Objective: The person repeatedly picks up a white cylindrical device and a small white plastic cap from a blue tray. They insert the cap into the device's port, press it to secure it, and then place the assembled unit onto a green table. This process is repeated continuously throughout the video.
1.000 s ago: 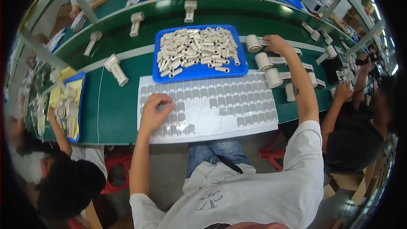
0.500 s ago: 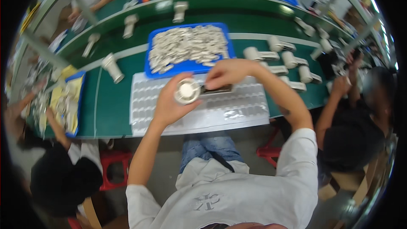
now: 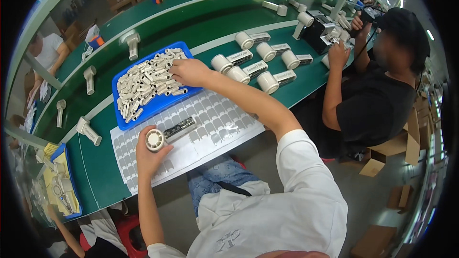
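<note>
In my left hand point(image 3: 149, 154) is a white handheld fan point(image 3: 155, 139), its round grille facing up. The fan's handle lies uncovered, with dark inner parts point(image 3: 180, 128) showing along it. My right hand point(image 3: 190, 71) reaches into the right side of a blue tray point(image 3: 157, 108) heaped with small white plastic pieces point(image 3: 146, 83). Its fingers are bent together at the pile; what they grip, if anything, is hidden. Under the left hand and the fan lies a white sheet with rows of grey stickers point(image 3: 210, 123).
Several white fans with printed handles point(image 3: 240, 57) lie right of the tray. More fans point(image 3: 90, 79) stand along the green ledge at the back left. A yellow-lined blue tray point(image 3: 62, 181) is at far left. A co-worker in black point(image 3: 382, 100) sits to the right.
My right hand has left the fan's handle and moved to the tray of white pieces. My left hand still holds the fan. The whole view has turned toward the right.
</note>
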### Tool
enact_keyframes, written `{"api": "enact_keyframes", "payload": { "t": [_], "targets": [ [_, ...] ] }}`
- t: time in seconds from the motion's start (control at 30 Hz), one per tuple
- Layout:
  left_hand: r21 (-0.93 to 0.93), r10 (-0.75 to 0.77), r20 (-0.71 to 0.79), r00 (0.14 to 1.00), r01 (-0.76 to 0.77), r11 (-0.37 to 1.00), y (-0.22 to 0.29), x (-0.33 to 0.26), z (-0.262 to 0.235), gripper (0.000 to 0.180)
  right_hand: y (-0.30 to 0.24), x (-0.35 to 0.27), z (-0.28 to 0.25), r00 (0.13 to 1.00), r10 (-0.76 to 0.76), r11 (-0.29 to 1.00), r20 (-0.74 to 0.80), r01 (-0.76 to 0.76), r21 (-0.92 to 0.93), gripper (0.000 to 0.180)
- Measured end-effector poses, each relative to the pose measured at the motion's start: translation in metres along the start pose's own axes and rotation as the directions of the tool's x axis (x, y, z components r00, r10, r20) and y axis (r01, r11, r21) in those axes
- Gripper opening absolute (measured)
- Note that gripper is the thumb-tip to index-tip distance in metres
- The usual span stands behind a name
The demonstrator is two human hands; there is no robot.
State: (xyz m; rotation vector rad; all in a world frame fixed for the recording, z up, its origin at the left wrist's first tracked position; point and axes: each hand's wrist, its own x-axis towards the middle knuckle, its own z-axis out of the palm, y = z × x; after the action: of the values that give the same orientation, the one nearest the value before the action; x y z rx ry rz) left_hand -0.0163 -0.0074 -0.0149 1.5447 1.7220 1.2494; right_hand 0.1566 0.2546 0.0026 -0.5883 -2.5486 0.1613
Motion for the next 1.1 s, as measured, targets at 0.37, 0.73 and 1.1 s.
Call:
{"api": "enact_keyframes", "payload": {
  "t": [0.37,0.73,1.1],
  "targets": [
    [0.135,0.126,-0.118,0.985,-0.11,0.985,0.028,0.014,-0.003,0.047,-0.023,0.006,0.003,1.0,0.01,0.996,-0.023,-0.012,-0.083,0.019],
    [-0.21,0.144,-0.137,0.98,-0.17,0.963,0.071,-0.005,0.002,0.031,-0.113,-0.047,-0.055,0.996,-0.078,0.401,0.034,0.0,0.916,0.027],
    [-0.318,0.072,-0.178,0.981,-0.127,0.94,0.082,-0.012,0.014,0.029,-0.128,-0.077,-0.041,0.998,0.037,0.26,0.044,-0.052,0.964,0.032]
  ]
}}
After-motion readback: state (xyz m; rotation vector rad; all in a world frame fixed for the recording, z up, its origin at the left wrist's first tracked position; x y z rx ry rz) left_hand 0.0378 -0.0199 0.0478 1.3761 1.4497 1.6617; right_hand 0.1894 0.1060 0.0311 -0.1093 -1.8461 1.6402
